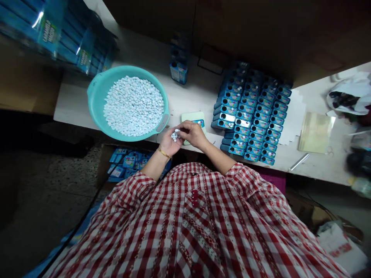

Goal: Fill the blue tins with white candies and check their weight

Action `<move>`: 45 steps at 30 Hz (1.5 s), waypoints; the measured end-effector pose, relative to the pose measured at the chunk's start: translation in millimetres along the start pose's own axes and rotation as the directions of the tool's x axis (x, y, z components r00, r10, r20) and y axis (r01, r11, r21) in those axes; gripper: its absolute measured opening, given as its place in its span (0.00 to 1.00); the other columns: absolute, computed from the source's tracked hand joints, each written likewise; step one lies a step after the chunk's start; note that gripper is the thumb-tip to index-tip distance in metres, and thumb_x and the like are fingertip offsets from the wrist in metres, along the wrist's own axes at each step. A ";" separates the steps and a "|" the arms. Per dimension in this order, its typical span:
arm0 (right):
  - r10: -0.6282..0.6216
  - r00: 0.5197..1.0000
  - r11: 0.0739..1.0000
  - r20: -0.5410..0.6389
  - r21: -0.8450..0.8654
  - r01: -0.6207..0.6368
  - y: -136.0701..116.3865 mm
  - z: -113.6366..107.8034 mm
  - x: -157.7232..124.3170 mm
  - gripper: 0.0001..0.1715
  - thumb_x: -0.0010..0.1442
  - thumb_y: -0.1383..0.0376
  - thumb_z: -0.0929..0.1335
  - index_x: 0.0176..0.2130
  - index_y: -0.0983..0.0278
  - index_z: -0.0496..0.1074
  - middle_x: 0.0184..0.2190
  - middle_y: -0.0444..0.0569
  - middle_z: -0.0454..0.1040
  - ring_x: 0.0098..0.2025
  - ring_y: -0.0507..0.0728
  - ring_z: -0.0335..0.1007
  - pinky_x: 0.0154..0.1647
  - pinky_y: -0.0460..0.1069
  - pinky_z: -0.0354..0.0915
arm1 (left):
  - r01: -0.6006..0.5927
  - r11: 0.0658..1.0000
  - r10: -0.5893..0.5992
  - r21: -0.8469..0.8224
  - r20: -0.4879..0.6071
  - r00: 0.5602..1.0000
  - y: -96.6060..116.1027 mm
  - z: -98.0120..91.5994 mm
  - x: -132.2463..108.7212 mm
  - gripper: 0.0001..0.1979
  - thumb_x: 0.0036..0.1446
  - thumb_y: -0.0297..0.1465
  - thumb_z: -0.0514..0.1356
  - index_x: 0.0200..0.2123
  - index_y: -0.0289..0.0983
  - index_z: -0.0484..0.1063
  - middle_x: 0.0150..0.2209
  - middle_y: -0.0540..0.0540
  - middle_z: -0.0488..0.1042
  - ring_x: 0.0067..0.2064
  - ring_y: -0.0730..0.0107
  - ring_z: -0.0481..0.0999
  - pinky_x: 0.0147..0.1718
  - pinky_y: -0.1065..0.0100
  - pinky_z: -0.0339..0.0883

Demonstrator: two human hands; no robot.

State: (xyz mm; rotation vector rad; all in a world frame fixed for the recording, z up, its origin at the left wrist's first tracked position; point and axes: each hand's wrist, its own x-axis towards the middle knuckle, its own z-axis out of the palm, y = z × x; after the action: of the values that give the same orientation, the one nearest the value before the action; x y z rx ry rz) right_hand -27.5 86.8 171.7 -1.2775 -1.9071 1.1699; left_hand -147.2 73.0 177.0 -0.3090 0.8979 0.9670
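Note:
My left hand (169, 143), with a thin gold bangle at its wrist, is cupped palm up around several small white candies (175, 135). My right hand (193, 133) reaches over it, its fingertips pinched together at the candies. Just behind the right hand, a small blue tin (199, 122) lies on a pale green block (193, 116), partly hidden by the hand. To the left stands a turquoise basin (95, 100) holding a heap of white candies (133, 106). Rows of blue tins (246, 116) with round dark openings stand to the right, some with white candies on top.
A short row of blue tins (178, 73) stands at the back of the white table (72, 104). Packed blue goods (58, 34) fill the back left. A box of blue packs (127, 164) sits below the edge. A silver tube (299, 162) lies at right.

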 end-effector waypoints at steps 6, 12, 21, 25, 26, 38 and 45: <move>-0.071 0.991 0.996 0.112 -0.040 0.076 -6.5 -33.2 19.7 0.09 0.53 0.69 0.68 0.36 0.63 0.76 0.36 0.46 0.75 0.39 0.54 0.69 0.43 0.49 0.62 | -0.015 0.999 0.018 -0.040 0.093 0.995 5.7 30.7 11.6 0.14 0.60 0.24 0.49 0.24 0.31 0.67 0.21 0.50 0.69 0.22 0.82 0.68 0.22 0.81 0.62; -0.109 0.979 0.958 0.172 -0.243 0.149 -13.6 -43.7 24.6 0.11 0.54 0.71 0.65 0.37 0.65 0.75 0.36 0.48 0.74 0.40 0.56 0.68 0.43 0.50 0.62 | -0.016 0.999 0.020 -0.042 0.110 0.994 6.0 38.5 13.8 0.16 0.61 0.23 0.47 0.22 0.31 0.66 0.19 0.50 0.68 0.21 0.81 0.68 0.22 0.80 0.63; -0.172 0.982 0.911 0.076 -0.367 0.188 3.9 -72.5 12.6 0.17 0.58 0.59 0.66 0.46 0.63 0.70 0.42 0.53 0.70 0.45 0.60 0.64 0.47 0.55 0.60 | -0.081 0.997 0.081 0.006 0.002 0.997 23.2 24.0 2.0 0.10 0.60 0.26 0.50 0.33 0.29 0.71 0.28 0.44 0.75 0.35 0.73 0.77 0.34 0.74 0.72; -0.057 0.996 0.878 0.067 -0.473 0.081 36.7 -90.5 -16.3 0.19 0.57 0.57 0.67 0.46 0.63 0.70 0.44 0.55 0.70 0.48 0.62 0.63 0.49 0.57 0.59 | -0.082 0.996 0.080 -0.028 -0.082 0.993 36.1 -0.3 -5.4 0.11 0.60 0.26 0.50 0.38 0.30 0.71 0.27 0.44 0.75 0.32 0.73 0.77 0.28 0.77 0.72; -0.032 0.998 0.873 0.053 -0.484 0.054 42.7 -90.4 -22.8 0.17 0.58 0.58 0.66 0.45 0.63 0.70 0.44 0.55 0.70 0.48 0.62 0.63 0.49 0.57 0.60 | -0.082 0.996 0.078 -0.032 -0.100 0.992 37.1 -6.8 -6.4 0.11 0.61 0.26 0.49 0.38 0.30 0.71 0.27 0.44 0.75 0.32 0.73 0.77 0.26 0.78 0.71; 0.032 0.992 0.751 0.118 -0.659 0.054 42.3 -60.3 -6.0 0.16 0.62 0.63 0.60 0.38 0.65 0.74 0.38 0.56 0.70 0.41 0.61 0.61 0.44 0.55 0.59 | -0.035 0.999 0.038 0.029 -0.119 0.992 14.0 -18.3 -4.3 0.11 0.58 0.25 0.51 0.29 0.29 0.72 0.26 0.41 0.74 0.29 0.72 0.75 0.25 0.76 0.70; -0.108 0.990 0.887 0.088 -0.441 0.136 11.7 -58.4 -2.9 0.21 0.60 0.55 0.63 0.50 0.61 0.69 0.44 0.52 0.69 0.47 0.59 0.63 0.49 0.55 0.59 | 0.022 0.999 -0.021 0.040 -0.035 0.999 8.7 -2.4 4.9 0.14 0.60 0.26 0.50 0.26 0.29 0.70 0.26 0.42 0.72 0.27 0.74 0.74 0.21 0.78 0.66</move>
State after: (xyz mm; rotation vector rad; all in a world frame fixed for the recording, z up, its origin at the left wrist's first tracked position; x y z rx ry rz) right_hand 26.1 106.7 188.5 -1.3326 -2.3574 0.7318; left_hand -154.3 79.3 173.0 -0.3014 0.9427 0.9249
